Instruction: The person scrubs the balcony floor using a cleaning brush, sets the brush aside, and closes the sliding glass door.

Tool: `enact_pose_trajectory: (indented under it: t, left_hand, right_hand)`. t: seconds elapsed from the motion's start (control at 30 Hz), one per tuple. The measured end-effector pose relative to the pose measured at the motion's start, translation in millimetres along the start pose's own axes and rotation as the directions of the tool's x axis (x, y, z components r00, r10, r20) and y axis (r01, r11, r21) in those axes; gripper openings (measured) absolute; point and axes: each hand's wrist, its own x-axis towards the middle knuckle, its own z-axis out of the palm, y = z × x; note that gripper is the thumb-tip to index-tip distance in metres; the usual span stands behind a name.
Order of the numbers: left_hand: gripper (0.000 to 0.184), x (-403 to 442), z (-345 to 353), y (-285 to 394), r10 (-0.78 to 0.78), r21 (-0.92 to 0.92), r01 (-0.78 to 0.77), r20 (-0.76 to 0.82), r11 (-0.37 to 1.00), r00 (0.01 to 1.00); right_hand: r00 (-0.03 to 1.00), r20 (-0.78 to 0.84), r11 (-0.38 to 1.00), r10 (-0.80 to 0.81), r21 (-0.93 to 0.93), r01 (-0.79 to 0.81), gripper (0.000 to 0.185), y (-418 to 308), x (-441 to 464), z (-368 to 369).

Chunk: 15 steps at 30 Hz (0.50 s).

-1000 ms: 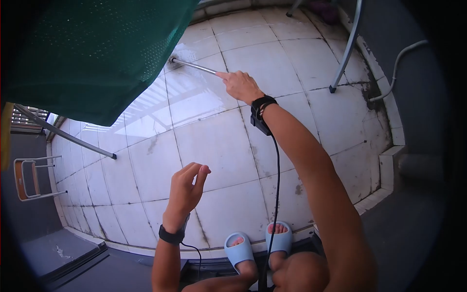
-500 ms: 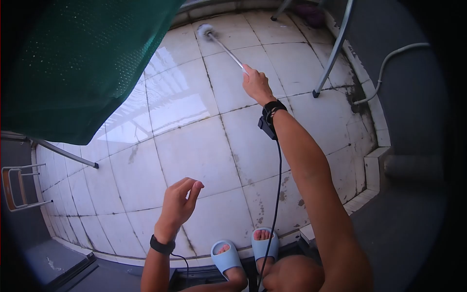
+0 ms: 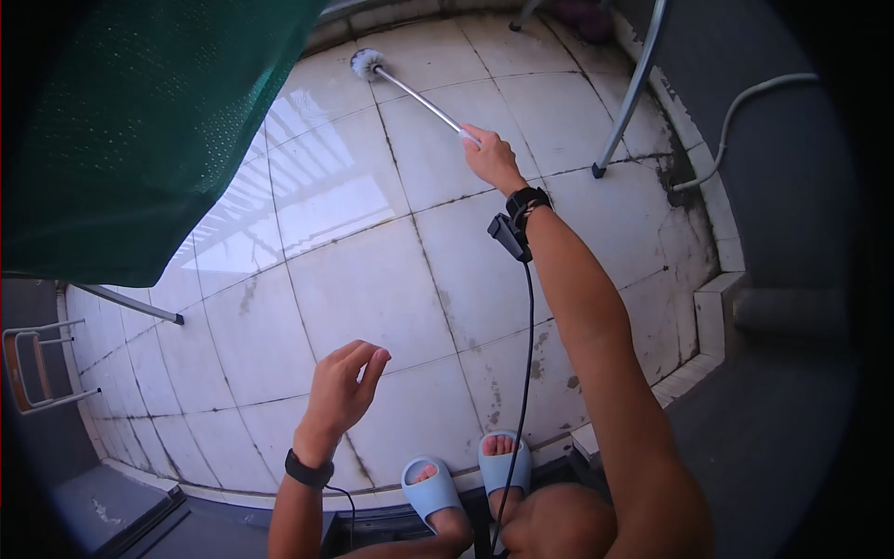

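My right hand (image 3: 494,158) is stretched forward and closed around the handle of a long-handled brush (image 3: 419,99). The handle is a slim silvery rod, and its round, fluffy grey-white head (image 3: 367,64) rests against the pale floor tiles near the far side. My left hand (image 3: 345,387) hangs over the floor nearer to me, fingers curled in towards the thumb, with nothing visible in it. Each wrist has a black strap; a dark cable (image 3: 528,373) runs down from the right one.
Green mesh fabric (image 3: 140,140) covers the upper left. Metal legs (image 3: 629,102) stand on the tiled floor (image 3: 363,307), which has wet, shiny patches. A folded chair (image 3: 42,368) is at left, a pale hose (image 3: 731,130) at right. My feet wear blue slides (image 3: 431,489).
The brush head has swung a little to the left across the tiles, and more of its handle shows. My left hand has barely moved. The view has shifted slightly.
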Motion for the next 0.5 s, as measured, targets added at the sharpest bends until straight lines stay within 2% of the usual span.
enact_pose_trajectory:
  t: [0.03,0.1,0.13,0.2,0.23,0.33,0.37,0.43,0.47,0.5]
  left_hand:
    - [0.021,-2.6,-0.6,1.1,-0.006,0.002,0.006,0.006,1.0,1.0]
    - [0.02,-4.8,-5.2,3.5,-0.021,-0.004,0.021,-0.011,1.0,1.0]
    - [0.02,-4.8,-6.7,3.8,-0.019,-0.002,0.019,-0.018,1.0,1.0]
    - [0.021,-5.4,-7.2,4.6,-0.04,-0.023,0.039,-0.038,0.999,0.998]
    - [0.021,-5.2,-4.8,3.7,-0.04,-0.025,0.039,-0.041,0.999,0.998]
    - [0.021,-3.4,3.9,2.2,-0.03,-0.04,0.029,-0.016,0.999,0.999]
    - [0.02,-2.8,5.8,4.7,-0.015,-0.041,0.014,-0.001,0.999,1.0]
    - [0.02,-6.1,6.5,7.4,0.0,-0.036,0.0,0.014,0.999,1.0]
    - [0.02,-7.6,5.3,8.5,-0.005,-0.034,0.006,0.02,0.999,1.0]
    - [0.02,-8.3,3.8,9.6,-0.009,-0.033,0.01,0.025,0.999,1.0]
  right_hand:
    - [1.0,0.005,1.0,0.006,0.003,-0.006,0.041,3.0,1.0,1.4]
    - [0.949,-0.153,0.941,0.275,0.245,-0.234,0.045,2.8,9.3,4.7]
    - [0.951,-0.155,0.942,0.269,0.248,-0.226,0.045,2.6,10.5,11.7]
    - [0.907,-0.23,0.897,0.354,0.358,-0.26,0.048,3.8,0.5,30.4]
    - [0.95,-0.256,0.976,0.179,0.166,-0.139,0.049,2.0,-13.2,34.5]
    - [0.998,-0.028,0.998,-0.052,0.018,0.053,0.046,4.8,-35.7,25.3]
    - [0.999,-0.017,0.999,-0.046,0.019,0.047,0.046,6.7,-37.6,18.1]
    - [0.983,0.013,0.979,0.184,0.087,-0.185,0.045,5.4,-26.4,3.8]
    - [0.983,0.015,0.979,0.181,0.092,-0.182,0.045,9.9,-17.5,6.5]
    - [0.959,-0.106,0.948,0.261,0.217,-0.234,0.045,18.7,-7.4,14.3]
